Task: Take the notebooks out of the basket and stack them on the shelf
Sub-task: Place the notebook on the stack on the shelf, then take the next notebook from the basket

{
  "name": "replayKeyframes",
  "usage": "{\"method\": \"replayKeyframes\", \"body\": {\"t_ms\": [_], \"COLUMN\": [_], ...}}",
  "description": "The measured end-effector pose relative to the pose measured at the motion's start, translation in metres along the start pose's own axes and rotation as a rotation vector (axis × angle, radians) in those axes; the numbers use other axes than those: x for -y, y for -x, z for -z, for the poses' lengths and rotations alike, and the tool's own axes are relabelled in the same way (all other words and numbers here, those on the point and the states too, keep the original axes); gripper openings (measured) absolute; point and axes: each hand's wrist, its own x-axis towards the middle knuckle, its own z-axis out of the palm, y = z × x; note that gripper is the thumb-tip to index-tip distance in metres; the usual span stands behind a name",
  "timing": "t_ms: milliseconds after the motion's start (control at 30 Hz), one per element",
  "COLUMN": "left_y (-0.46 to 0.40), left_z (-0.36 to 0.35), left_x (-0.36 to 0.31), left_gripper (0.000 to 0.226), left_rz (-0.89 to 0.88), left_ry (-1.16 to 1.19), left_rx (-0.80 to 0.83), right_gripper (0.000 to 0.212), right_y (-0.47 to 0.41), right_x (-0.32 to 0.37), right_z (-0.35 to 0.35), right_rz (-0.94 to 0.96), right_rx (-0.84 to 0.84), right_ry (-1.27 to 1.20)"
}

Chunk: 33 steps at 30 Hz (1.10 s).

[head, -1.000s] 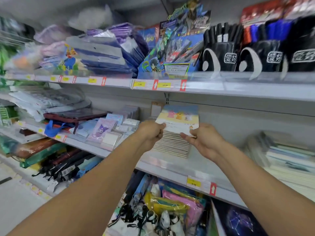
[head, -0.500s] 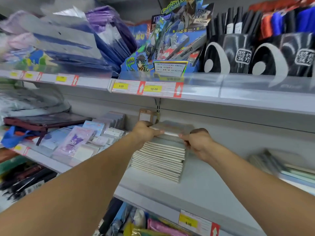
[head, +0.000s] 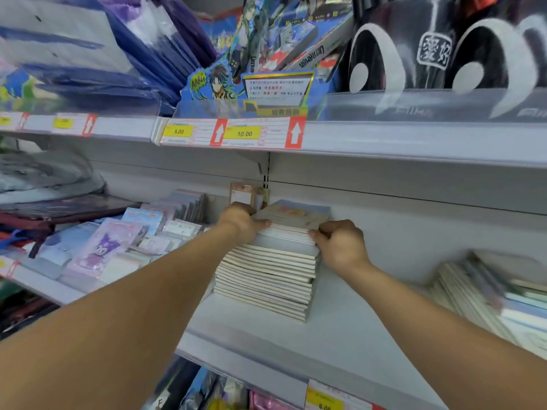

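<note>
**Two hands gripping the top bundle on the notebook stack**

Both hands are curling around the uppermost notebooks [head: 291,223] on the grey shelf [head: 340,329]. The left hand [head: 241,221] is holding the bundle's left edge, thumb lying across the near page edges, the other fingers hidden behind. The right hand [head: 340,245] is gripping the near right corner with bent fingers. The gripped bundle is resting on the tall stack of notebooks [head: 269,279], which is standing on the shelf close to the back wall. A pastel cover is facing up on top. Left of the stack, packets of cartoon stickers [head: 106,247] are lying in a row. To the right, well apart, another blurred pile of books [head: 485,297] is sitting. Overhead, yellow price tags [head: 213,133] are reading 5.00 and 10.00.
</note>
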Motion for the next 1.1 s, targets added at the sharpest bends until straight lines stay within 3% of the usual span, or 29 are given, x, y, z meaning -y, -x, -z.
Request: {"method": "replayKeyframes", "body": {"t_ms": [100, 267, 500, 567, 633, 700, 733, 800, 867, 933, 967, 1033, 1100], "left_y": [-0.004, -0.006, 0.004, 0.019, 0.050, 0.102, 0.133, 0.206, 0.289, 0.373, 0.408, 0.458, 0.488], "left_z": [-0.001, -0.001, -0.010, -0.016, -0.022, -0.027, -0.033, -0.059, -0.096, -0.126, -0.135, -0.147, -0.152], "left_x": [0.002, 0.002, 0.003, -0.001, 0.001, 0.020, 0.040, 0.098, 0.174, 0.239, 0.263, 0.305, 0.332], "left_gripper": [0.039, 0.058, 0.049, 0.061, 0.077, 0.069, 0.058, 0.033, 0.022, 0.019, 0.020, 0.027, 0.043], "left_rz": [0.014, 0.029, 0.001, -0.010, -0.101, -0.310, -0.426, -0.470, -0.244, 0.099, 0.285, 0.640, 0.830], "left_ry": [0.000, -0.179, -0.257, -0.220, -0.126, 0.005, 0.065, 0.155, 0.211, 0.145, 0.083, -0.044, -0.154], "left_rx": [0.016, 0.054, -0.056, -0.084, -0.207, -0.462, -0.581, -0.660, -0.534, -0.324, -0.198, 0.060, 0.334], "right_gripper": [0.041, 0.021, 0.019, 0.021, 0.031, 0.029, 0.020, 0.010, 0.018, 0.029, 0.028, 0.027, 0.032], "right_y": [0.001, -0.003, 0.001, 0.016, 0.052, 0.112, 0.150, 0.231, 0.314, 0.392, 0.426, 0.474, 0.502], "right_x": [-0.003, 0.001, 0.002, 0.003, 0.006, 0.004, 0.000, -0.030, -0.082, -0.137, -0.157, -0.180, -0.187], "right_z": [-0.005, -0.009, -0.008, -0.008, -0.005, -0.006, -0.012, -0.046, -0.099, -0.146, -0.160, -0.172, -0.176], "right_rz": [0.008, -0.099, -0.132, -0.070, 0.063, 0.246, 0.306, 0.260, -0.060, -0.548, -0.736, -0.920, -0.988], "right_rx": [-0.039, 0.025, 0.030, -0.030, -0.238, -0.513, -0.560, -0.399, 0.008, 0.432, 0.562, 0.654, 0.590], "right_ry": [0.078, 0.034, 0.015, 0.032, 0.014, -0.170, -0.270, -0.341, -0.252, -0.108, -0.030, 0.071, 0.081]}}
